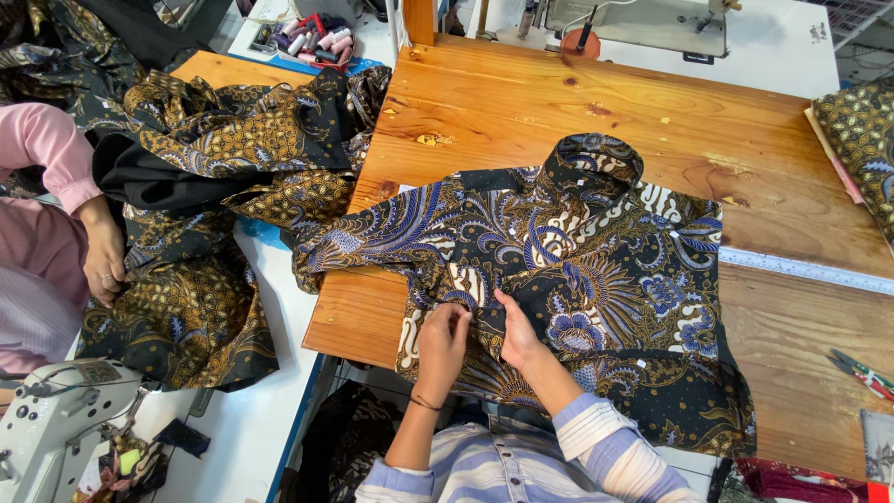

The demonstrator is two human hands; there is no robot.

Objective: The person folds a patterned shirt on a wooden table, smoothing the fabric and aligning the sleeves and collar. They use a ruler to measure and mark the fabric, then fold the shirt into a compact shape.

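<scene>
1. Head view: a dark batik shirt with blue, cream and gold patterning is lying spread flat on the wooden desk, its collar pointing toward 12 o'clock and its hem hanging over the near edge at 6 o'clock.
2. The left hand is pinching the shirt's front edge near the lower middle, fingers closed on the cloth; a thin dark band is sitting on that wrist.
3. The right hand is lying just beside it, at its 3 o'clock, fingers also gripping a fold of the same front edge. The two hands are working close together, nearly touching.
4. Both forearms are coming in from 6 o'clock, the right one in a striped sleeve of blue and white.
5. At 9 o'clock from the shirt, a heap of brown and gold batik cloth is piling over the desk's left edge and down onto a white surface.
6. At the far left, another person's hand, in a pink sleeve, is resting on that heap.
7. At 3 o'clock, a pale ruler is running across the desk, just beyond the shirt's right side.
8. Scissors with red and green handles are lying near the right edge, at about 4 o'clock, well apart from the hands.
9. At 12 o'clock, a white sewing machine is standing behind the desk.
10. At 11 o'clock, thread spools are sitting in a cluster.
</scene>
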